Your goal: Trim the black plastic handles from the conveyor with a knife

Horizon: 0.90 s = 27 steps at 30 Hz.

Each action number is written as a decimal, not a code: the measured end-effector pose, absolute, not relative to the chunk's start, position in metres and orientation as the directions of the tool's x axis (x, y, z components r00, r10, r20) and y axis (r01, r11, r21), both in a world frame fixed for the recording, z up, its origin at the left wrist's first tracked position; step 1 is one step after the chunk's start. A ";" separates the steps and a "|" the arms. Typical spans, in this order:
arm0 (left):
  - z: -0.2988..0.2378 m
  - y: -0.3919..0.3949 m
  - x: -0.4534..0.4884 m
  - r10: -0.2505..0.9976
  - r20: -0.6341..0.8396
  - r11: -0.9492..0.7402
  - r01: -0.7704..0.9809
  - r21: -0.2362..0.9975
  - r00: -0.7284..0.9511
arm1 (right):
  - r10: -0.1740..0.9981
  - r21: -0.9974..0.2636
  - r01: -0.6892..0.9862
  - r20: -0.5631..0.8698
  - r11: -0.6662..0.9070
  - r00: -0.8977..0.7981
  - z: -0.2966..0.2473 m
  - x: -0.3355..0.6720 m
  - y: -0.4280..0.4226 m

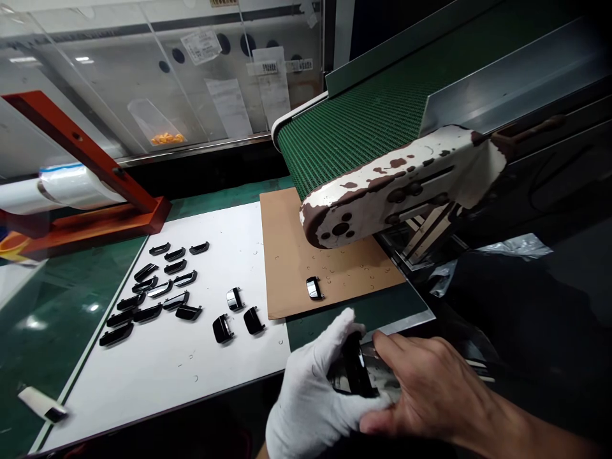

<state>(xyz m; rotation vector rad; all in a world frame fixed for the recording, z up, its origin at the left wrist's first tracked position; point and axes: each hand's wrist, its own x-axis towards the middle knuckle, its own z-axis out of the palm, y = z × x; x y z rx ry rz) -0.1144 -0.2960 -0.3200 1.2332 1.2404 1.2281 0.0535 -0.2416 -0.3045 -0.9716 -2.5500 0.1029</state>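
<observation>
My left hand (313,389), in a white glove, is closed round a glossy black plastic part (354,368) near the table's front edge. My bare right hand (425,389) lies against the same part from the right, fingers curled onto it. One small black part (314,288) lies alone on the brown cardboard sheet (291,255). Three similar black parts (236,315) sit on the white sheet (191,357) just left of the cardboard. Farther left, several long black parts (157,290) are laid out in rows.
A green conveyor belt (354,127) with a chipped white end cap (401,185) slopes down over the cardboard. An orange stand (95,191) carries a roll of film (62,188) at the left. A small white and black tool (43,403) lies on the green mat.
</observation>
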 end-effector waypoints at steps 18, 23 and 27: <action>-0.327 -0.292 -0.108 0.986 -0.163 0.151 -0.220 0.964 -0.038 | 0.621 -0.162 0.607 0.339 0.778 -0.706 -0.308 0.056 -0.239; -0.331 -0.291 -0.108 0.986 -0.160 0.147 -0.249 0.957 -0.036 | 0.619 -0.189 0.593 0.334 0.783 -0.711 -0.312 0.059 -0.240; -0.337 -0.292 -0.107 0.988 -0.150 0.135 -0.252 0.958 -0.043 | 0.601 -0.230 0.556 0.341 0.799 -0.723 -0.314 0.059 -0.240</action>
